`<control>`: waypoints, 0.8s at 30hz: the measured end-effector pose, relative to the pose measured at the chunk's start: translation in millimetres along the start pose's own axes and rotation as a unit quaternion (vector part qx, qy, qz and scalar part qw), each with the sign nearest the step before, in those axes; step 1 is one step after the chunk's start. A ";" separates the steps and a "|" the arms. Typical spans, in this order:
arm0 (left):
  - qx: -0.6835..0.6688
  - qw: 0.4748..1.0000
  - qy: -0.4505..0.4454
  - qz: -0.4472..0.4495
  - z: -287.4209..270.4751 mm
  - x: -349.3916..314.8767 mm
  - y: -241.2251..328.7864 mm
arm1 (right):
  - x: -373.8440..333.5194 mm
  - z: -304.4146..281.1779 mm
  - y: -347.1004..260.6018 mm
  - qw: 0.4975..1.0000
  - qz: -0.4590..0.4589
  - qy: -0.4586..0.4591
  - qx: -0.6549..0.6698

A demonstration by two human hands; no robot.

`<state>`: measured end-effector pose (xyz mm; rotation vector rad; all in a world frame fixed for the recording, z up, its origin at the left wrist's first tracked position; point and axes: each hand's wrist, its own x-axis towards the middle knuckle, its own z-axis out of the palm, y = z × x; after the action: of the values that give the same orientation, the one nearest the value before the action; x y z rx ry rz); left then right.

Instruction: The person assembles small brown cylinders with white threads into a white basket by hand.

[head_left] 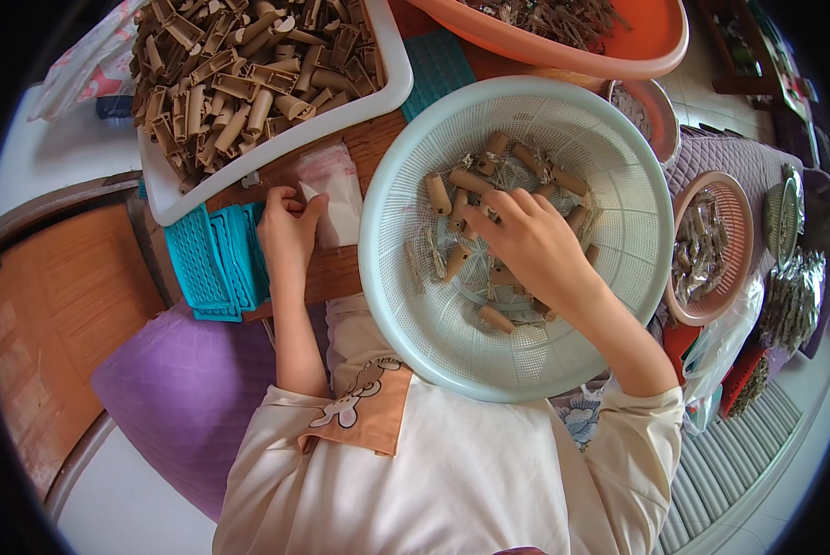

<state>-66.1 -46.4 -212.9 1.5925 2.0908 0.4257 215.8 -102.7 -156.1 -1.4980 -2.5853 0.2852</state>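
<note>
My right hand (531, 236) reaches into a large pale green mesh colander (406, 342). Its fingers are bent closed at a small brown tube-shaped piece (470, 222); what lies between the fingertips is hidden. Several similar brown pieces, with thin pale strings on them, lie around it in the colander. My left hand (290, 222) rests at the table edge, its thumb apart from loosely curled fingers, with nothing seen in it. Beside that hand lies a small clear plastic bag (343, 208) with something white in it. Teal textured trays (216, 264) are stacked on its other side.
A white tub (396, 79) heaped with brown half-tube pieces (248, 83) stands at the far left. At the far right is an orange basin (656, 51) of dry brown bits. Pink basket (734, 245) and green basket (782, 222) sit to the right. The wooden tabletop (332, 277) shows between.
</note>
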 end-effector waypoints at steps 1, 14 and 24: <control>-0.008 1.000 0.005 0.000 0.3 2.1 -1.5 | 4.2 8.4 3.1 1.000 0.000 -0.002 -0.001; -0.071 0.997 0.020 -0.021 -10.7 -3.5 4.8 | -2.8 -34.4 14.4 0.938 0.050 0.044 0.340; -0.059 0.998 0.004 0.023 -18.9 -8.8 6.0 | -18.2 -52.8 5.9 0.750 0.137 0.073 0.643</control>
<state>-69.6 -52.4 -192.3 1.5745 2.0003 0.5622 241.1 -110.7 -106.6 -1.1335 -1.2771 1.4949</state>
